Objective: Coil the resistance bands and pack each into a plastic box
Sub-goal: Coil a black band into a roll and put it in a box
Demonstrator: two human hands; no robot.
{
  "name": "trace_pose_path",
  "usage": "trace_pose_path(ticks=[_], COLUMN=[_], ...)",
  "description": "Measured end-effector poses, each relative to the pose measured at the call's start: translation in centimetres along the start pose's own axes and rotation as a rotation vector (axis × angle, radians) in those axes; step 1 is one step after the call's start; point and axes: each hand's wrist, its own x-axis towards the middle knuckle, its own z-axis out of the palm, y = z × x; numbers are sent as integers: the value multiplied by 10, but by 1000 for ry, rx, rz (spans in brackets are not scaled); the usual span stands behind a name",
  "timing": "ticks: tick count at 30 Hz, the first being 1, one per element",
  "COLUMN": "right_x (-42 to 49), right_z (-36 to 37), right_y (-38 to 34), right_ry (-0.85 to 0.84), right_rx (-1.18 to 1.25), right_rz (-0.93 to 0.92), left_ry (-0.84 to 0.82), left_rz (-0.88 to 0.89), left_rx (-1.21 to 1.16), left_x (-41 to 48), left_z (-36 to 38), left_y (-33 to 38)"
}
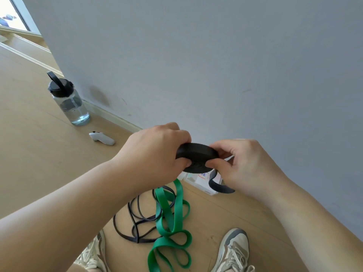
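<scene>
A black resistance band (197, 157) is wound into a tight flat coil in front of me, above the floor. My left hand (157, 152) grips its left side, thumb under the coil. My right hand (243, 161) pinches its right edge, and the band's loose tail (220, 186) hangs down below that hand. A wide green band (169, 222) lies in loose loops on the wooden floor between my shoes. A thin dark band (137, 218) lies tangled beside and under it. A clear plastic box (200, 180) with a label sits by the wall, mostly hidden behind the coil.
A grey wall (216, 65) stands close ahead. A water bottle with a black lid (68, 99) stands on the floor at the left, with a white handheld controller (102, 138) near it. My two shoes (233, 250) are at the bottom edge.
</scene>
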Motion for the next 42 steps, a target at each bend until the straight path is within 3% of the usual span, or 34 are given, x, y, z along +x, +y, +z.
trace_pose_path(ticks=[5, 9, 17, 20, 23, 27, 33, 37, 42], right_x=[1, 1, 4, 3, 2, 1, 1, 3, 2], right_z=[7, 1, -4, 1, 7, 14, 7, 3, 2], right_y=[0, 4, 6, 5, 3, 0, 6, 7, 8], right_ry=[6, -19, -11, 13, -12, 0, 16, 10, -52], right_rx=[-61, 219, 387, 272, 115, -6, 295, 353, 373], right_rz=[-82, 50, 127, 130, 99, -22, 142, 147, 158], left_ry=[-89, -67, -54, -133, -124, -107, -121, -106, -177], left_rz=[103, -26, -145, -145, -63, 55, -49, -130, -99], left_rx=[62, -85, -316, -243, -7, 12, -47, -168, -198], left_x=[4, 8, 10, 8, 5, 7, 9, 9, 7], left_z=[1, -5, -4, -2, 2, 3, 0, -6, -4], left_y=[3, -9, -17, -16, -7, 4, -5, -13, -13])
